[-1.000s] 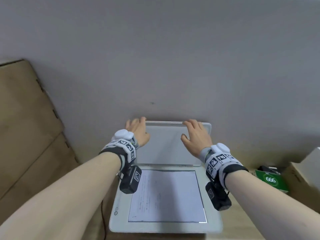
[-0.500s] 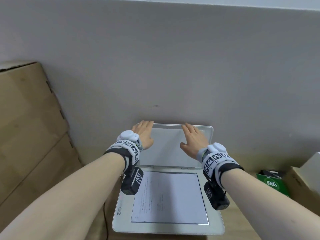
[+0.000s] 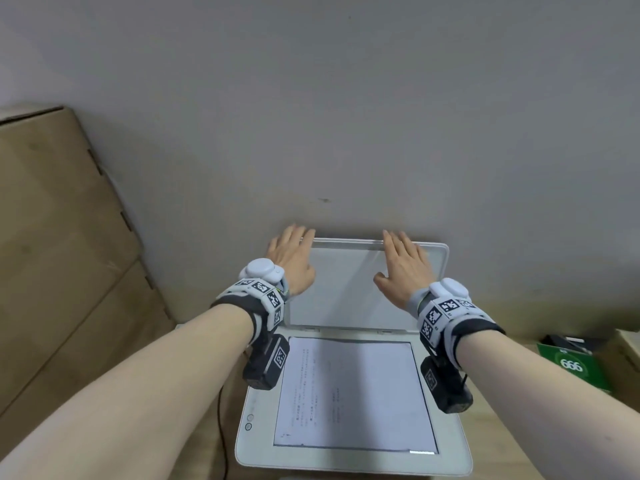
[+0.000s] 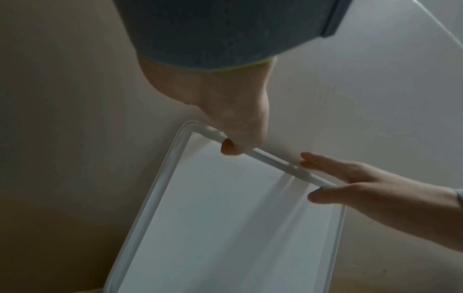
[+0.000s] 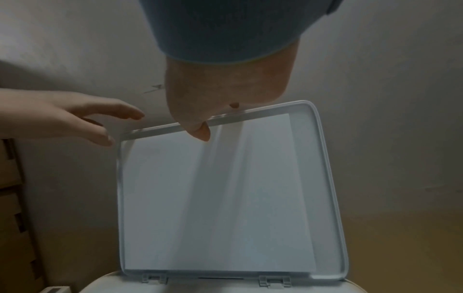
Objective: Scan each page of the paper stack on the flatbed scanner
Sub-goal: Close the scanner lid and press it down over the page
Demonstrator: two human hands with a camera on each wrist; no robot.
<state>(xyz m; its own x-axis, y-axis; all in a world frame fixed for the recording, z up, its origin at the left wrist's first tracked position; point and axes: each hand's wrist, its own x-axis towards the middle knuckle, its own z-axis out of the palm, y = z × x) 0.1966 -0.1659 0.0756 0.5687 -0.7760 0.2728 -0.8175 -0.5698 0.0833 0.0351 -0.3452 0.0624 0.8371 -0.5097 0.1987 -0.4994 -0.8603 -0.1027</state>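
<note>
So the scanner lid [image 3: 349, 289] is standing wide open, leaning back toward the grey wall [image 3: 346, 116]. Both hands are sitting up at its top edge. The left hand [image 3: 292, 259] is resting near the top left corner with fingers straight and spread, thumb on the inner face. The right hand [image 3: 403, 268] is doing the same further right, fingers flat and reaching over the rim, not curled around anything. A printed page [image 3: 349, 393] is lying flat on the glass of the flatbed scanner [image 3: 453, 455], which is sitting on the wooden bench [image 3: 491, 445]. Cardboard panels [image 3: 62, 254] are leaning on the left, and a green box [image 3: 571, 365] is sitting off to the right.
</note>
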